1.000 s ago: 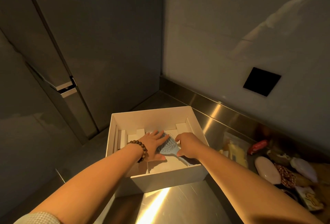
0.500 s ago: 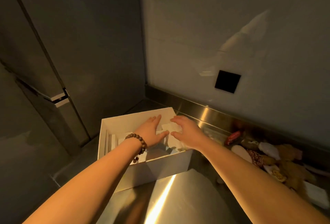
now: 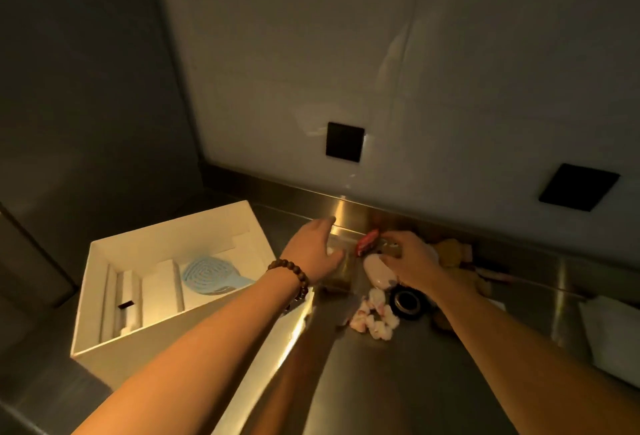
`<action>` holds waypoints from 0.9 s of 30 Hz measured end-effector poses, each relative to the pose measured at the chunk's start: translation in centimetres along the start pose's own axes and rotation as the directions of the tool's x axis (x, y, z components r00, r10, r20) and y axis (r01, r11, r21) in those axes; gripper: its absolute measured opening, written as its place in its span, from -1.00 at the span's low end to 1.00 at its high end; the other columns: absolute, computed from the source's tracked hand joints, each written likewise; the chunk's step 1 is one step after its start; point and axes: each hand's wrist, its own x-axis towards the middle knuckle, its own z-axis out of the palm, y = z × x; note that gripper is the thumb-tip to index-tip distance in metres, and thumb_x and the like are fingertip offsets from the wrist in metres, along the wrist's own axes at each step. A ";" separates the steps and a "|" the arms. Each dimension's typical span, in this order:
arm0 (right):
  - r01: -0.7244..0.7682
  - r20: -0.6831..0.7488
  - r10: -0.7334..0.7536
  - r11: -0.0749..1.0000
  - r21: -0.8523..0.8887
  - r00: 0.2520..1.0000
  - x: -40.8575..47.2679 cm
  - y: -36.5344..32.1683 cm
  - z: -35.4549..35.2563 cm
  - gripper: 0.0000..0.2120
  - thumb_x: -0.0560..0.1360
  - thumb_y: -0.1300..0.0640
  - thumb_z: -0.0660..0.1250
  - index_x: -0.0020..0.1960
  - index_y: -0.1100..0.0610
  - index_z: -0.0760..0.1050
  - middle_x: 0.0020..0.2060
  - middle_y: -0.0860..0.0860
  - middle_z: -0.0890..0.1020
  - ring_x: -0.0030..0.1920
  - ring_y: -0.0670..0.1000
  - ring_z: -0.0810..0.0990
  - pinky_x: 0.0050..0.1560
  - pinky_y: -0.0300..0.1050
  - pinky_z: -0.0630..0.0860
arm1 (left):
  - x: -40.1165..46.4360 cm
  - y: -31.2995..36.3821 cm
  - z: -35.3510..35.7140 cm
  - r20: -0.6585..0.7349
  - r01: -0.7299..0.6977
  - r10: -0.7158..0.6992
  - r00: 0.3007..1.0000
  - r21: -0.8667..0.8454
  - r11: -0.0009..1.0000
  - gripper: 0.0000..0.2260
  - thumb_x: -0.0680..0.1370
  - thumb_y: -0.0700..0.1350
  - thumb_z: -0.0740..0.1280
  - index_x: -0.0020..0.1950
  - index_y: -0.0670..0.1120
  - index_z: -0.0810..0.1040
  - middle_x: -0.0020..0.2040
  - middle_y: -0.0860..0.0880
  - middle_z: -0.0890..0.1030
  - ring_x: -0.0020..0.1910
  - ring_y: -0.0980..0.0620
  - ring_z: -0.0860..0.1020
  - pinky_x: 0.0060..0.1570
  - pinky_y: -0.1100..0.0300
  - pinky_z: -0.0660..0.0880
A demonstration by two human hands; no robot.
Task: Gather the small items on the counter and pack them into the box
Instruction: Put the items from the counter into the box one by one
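While both hands hover over the pile at the back of the worktop (image 3: pixel 398 382), nothing is seen to be gripped yet. The left hand (image 3: pixel 313 249) is spread, fingers loosely apart, laid on or just above a clear plastic bag (image 3: pixel 341 273) with brownish contents; contact cannot be confirmed through the blur. The right hand (image 3: pixel 408 259) is held fingers slightly bent over a pale pink oval piece (image 3: pixel 375 270) and a small red packet (image 3: pixel 367 246); whether anything is pinched cannot be told.

The pile lies directly under and to the right of both hands, while the white box (image 3: pixel 104 299) sits well to the left, beside the left forearm. The left hand is judged nearer to the box, so a leftward carry is what the next move turns on. The bag's long axis runs roughly toward the person.

A blue hairbrush (image 3: pixel 207 277) with a ridged round head is already lying in the box, handle pointing right, beside white card dividers. A frilly pink-white scrunchie (image 3: pixel 375 316) and a black tape roll (image 3: pixel 408 301) rest near the right wrist; brown plush items (image 3: pixel 450 252) are seen farther right. Brushed steel, glossy, is noted for the worktop. A wooden bead bracelet (image 3: pixel 291 273) is worn on the left wrist.
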 end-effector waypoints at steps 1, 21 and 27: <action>-0.014 -0.001 0.014 1.000 0.002 1.000 0.0 1.0 0.1 -0.65 0.48 0.11 0.39 0.26 0.02 0.49 0.16 -0.01 0.54 -0.05 -0.18 0.42 -0.33 -0.52 0.27 | 0.4 0.5 1.1 0.017 0.004 -0.004 1.000 0.011 1.000 -0.40 0.50 0.12 0.27 0.48 -0.03 0.20 0.43 -0.10 0.32 0.39 -0.06 0.27 0.33 0.10 0.24; 0.038 0.247 0.055 0.934 -0.355 0.967 5.5 5.3 8.1 -0.41 0.49 0.04 0.35 0.45 0.04 0.21 0.40 0.13 0.30 0.35 0.15 0.31 0.31 -0.03 0.31 | 3.8 -2.4 14.1 0.051 0.376 -0.412 0.910 0.319 0.870 -0.17 0.36 0.27 0.34 0.49 -0.01 0.05 0.51 -0.17 0.01 0.39 -0.23 0.18 0.37 -0.08 0.19; 0.026 0.203 0.033 0.959 -0.282 0.979 4.9 4.4 7.9 -0.41 0.43 0.01 0.38 0.41 -0.01 0.27 0.36 0.07 0.32 0.34 0.12 0.30 0.29 0.01 0.36 | 3.3 -2.9 12.9 0.002 0.370 -0.385 0.923 0.280 0.886 -0.34 0.39 0.19 0.36 0.40 0.04 0.19 0.40 -0.16 0.19 0.24 -0.18 0.29 0.22 -0.02 0.30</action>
